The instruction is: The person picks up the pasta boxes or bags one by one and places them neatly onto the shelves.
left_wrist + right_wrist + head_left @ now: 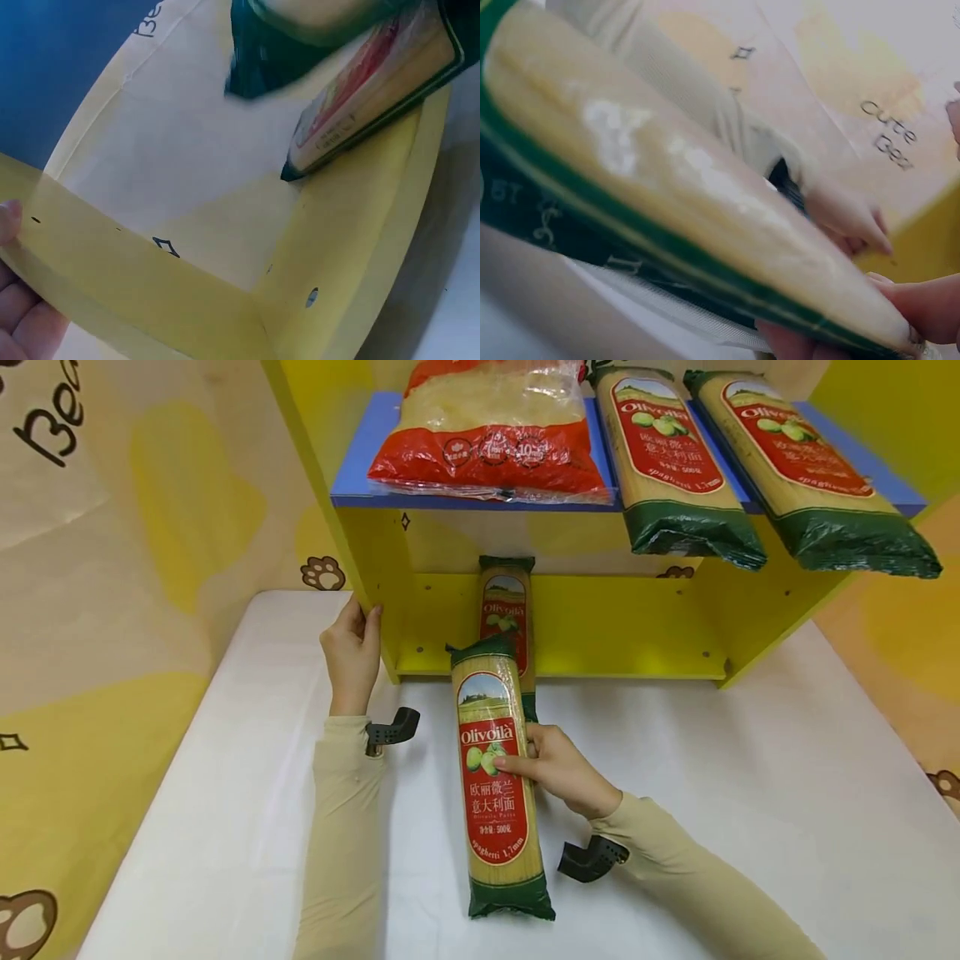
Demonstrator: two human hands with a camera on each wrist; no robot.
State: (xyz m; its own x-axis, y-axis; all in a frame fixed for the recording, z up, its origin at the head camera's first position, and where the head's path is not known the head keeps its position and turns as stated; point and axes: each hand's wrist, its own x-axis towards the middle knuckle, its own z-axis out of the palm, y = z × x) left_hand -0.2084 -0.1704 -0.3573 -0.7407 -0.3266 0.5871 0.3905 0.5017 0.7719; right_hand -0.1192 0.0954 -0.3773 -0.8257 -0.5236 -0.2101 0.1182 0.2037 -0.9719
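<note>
My right hand (570, 772) grips a spaghetti pack (491, 810) by its right edge, thumb over the printed label. The pack has green ends and a red label, and is held in front of the yellow shelf unit's lower level. In the right wrist view the held spaghetti pack (675, 165) crosses the picture, with the thumb (930, 304) on it. Behind it another spaghetti pack (505, 602) lies on the lower level, partly covered. At the left, my left hand (352, 660) holds the front edge of the side panel (112, 322), thumb inside and fingers outside.
On the blue upper shelf (352, 485) lie a red and clear food bag (491, 435) and two more spaghetti packs, one (667, 452) beside the other (806, 460), their green ends jutting over the front edge. A white cloth (247, 793) covers the table.
</note>
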